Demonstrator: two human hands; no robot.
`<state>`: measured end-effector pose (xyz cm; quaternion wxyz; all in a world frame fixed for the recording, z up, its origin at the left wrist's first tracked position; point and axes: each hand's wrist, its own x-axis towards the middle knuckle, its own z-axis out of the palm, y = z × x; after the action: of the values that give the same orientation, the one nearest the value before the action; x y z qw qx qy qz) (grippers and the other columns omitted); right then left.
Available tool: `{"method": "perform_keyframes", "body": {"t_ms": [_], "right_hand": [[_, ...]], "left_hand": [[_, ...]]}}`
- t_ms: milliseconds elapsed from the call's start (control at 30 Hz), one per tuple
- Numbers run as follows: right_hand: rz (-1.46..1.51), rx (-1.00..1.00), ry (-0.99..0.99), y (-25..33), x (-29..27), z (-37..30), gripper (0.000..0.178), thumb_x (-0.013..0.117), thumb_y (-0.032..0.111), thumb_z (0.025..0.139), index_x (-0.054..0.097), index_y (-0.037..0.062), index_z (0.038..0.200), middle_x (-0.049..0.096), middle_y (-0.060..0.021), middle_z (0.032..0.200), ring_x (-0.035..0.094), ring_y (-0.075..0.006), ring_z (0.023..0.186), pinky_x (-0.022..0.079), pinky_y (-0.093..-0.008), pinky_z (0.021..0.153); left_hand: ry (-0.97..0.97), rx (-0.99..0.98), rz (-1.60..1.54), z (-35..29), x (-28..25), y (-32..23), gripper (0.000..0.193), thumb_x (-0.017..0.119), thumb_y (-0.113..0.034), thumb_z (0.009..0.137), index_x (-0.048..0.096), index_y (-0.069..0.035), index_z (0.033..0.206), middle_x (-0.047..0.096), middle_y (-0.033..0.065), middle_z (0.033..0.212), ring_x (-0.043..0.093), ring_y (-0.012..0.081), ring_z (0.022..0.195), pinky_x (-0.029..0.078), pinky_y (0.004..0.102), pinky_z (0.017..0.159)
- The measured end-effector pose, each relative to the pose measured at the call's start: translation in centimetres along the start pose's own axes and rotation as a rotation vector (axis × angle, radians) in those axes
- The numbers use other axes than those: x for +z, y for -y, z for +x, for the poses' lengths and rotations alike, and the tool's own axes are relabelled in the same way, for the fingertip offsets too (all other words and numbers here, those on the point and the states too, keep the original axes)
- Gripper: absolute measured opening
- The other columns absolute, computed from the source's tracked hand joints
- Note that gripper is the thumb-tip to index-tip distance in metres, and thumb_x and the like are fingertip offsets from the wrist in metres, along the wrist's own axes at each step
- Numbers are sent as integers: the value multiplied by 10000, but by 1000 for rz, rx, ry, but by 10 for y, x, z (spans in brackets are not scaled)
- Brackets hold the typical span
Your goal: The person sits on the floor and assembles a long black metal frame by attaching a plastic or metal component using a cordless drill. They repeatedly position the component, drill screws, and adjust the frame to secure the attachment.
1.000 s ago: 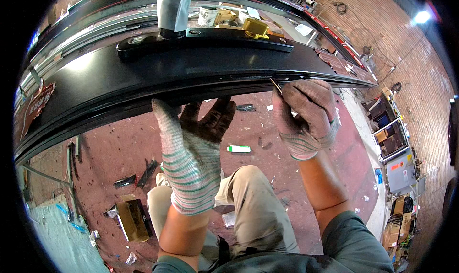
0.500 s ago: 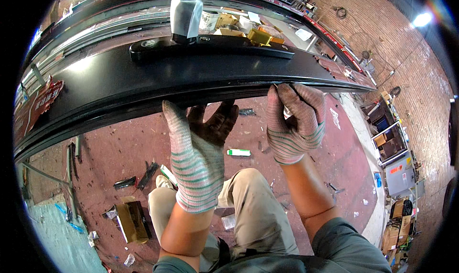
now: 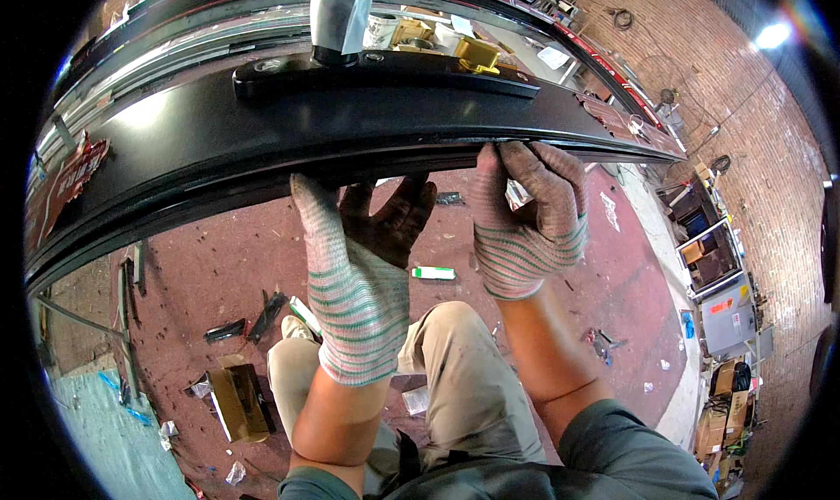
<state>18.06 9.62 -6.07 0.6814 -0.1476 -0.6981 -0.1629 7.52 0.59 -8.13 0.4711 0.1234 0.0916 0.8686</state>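
A long black metal profile [image 3: 350,115] crosses the view in front of me, with grooves along its near edge. On its face sits a black handle plate [image 3: 385,78], from which a handle wrapped in white film [image 3: 339,14] stands up. My left hand [image 3: 357,277], in a dirty striped knit glove, is below the near edge with its fingers spread; the thumb tip meets the underside. To its right, my right hand [image 3: 532,216], gloved alike, pinches thumb and forefinger together at the grooved edge. Whatever lies between those fingertips is too small or hidden to make out.
Torn red-brown protective film [image 3: 74,185] clings to the profile's left end. Below, a small green-and-white box [image 3: 434,273] and an opened cardboard box [image 3: 238,402] lie on the reddish floor among scraps. A grey cabinet [image 3: 728,316] stands by the brick wall at right.
My right hand has shifted slightly left and up along the profile's edge, still pinched. The left hand keeps almost the same pose, and the whole view has moved a little.
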Motion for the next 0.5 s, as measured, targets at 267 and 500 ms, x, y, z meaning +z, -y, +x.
{"method": "perform_keyframes", "body": {"t_ms": [267,500], "right_hand": [[14,61,-52,-2,6,-8,292,796,-37,697,666,71,934,655,-97,916,656,-215,761,526,-300,661],[63,138,-99,4,12,-12,260,766,-58,727,649,38,937,652,-109,932,646,-190,795,528,-278,700]], "left_hand": [[-12,-25,-19,0,0,1,554,554,-533,925,486,-110,1276,499,150,1240,551,373,1126,481,487,968],[-6,-13,31,-1,2,0,654,551,-555,919,399,-105,1369,477,129,1251,560,322,1107,495,431,947]]}}
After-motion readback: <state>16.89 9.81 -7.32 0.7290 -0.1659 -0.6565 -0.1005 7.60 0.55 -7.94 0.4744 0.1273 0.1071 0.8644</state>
